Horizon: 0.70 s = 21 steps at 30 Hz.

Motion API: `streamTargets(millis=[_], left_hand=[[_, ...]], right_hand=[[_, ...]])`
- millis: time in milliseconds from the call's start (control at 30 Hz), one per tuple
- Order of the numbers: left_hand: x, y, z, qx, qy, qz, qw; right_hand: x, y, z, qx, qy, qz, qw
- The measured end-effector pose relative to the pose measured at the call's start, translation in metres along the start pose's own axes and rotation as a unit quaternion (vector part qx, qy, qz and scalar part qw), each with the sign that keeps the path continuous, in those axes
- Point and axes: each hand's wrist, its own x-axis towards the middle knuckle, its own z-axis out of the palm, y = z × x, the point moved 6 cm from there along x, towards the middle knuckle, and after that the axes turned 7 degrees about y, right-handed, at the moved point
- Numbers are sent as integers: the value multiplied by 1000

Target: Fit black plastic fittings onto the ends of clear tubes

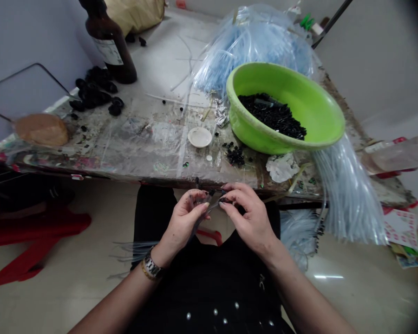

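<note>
My left hand (pixel 188 213) is closed round several thin clear plastic tubes (pixel 134 250), whose loose ends trail out to the left below my wrist. A small black piece (pixel 212 192) shows at the tubes' upper end, close to my left fingertips. My right hand (pixel 242 204) meets it from the right, thumb and fingers pinched together beside that end. Dark smudges mark the fingertips. What the right fingers pinch is small and dark, and I cannot make out its kind. Both hands are held above my lap, just before the table's front edge.
On the stained table (pixel 153 139) stands a green basin (pixel 320 116) of small black parts (pixel 278 118). Behind it lies a big bundle of clear tubes (pixel 257 37); another bundle (pixel 351 195) hangs over the edge. A white dish (pixel 199 138), brown bottle (pixel 116 51) and red stool (pixel 38 232) are around.
</note>
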Motion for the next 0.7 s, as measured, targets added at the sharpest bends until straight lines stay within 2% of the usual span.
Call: streamTargets(millis=[133, 333, 433, 567, 700], left_hand=[[-1, 2, 3, -15, -3, -5, 1000], [-1, 5, 5, -5, -23, -1, 1000], [-2, -1, 5, 38, -55, -14, 998], [-5, -5, 2, 62, -69, -34, 995], [-7, 5, 9, 145, -121, 4, 982]], right_hand=[[1, -5, -1, -6, 4, -31, 999], [0, -6, -1, -13, 7, -32, 999], [0, -7, 0, -5, 3, -37, 999], [2, -4, 1, -5, 4, -28, 1000], [4, 3, 3, 9, 2, 3, 1000]])
